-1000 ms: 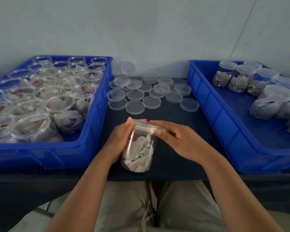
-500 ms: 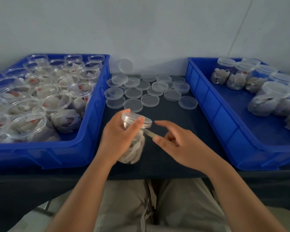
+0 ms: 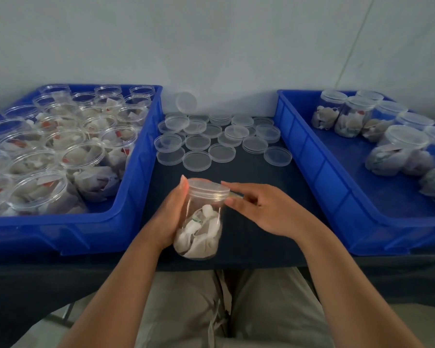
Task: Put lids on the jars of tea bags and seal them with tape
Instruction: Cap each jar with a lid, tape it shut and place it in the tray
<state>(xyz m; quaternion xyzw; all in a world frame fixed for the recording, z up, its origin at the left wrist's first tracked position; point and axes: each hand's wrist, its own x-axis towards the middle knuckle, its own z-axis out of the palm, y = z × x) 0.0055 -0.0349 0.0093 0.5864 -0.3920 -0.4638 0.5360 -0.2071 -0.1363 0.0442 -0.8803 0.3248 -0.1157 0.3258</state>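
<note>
Few lidded jars (image 3: 347, 114) sit in the right bin (image 3: 319, 172); many open jars (image 3: 81, 156) wait in the left bin (image 3: 60, 232). My left hand (image 3: 171, 217) wraps the capped jar (image 3: 201, 222) above the table's near edge. My right hand (image 3: 264, 209) touches its lid (image 3: 207, 188); whether it pinches tape, I cannot tell.
</note>
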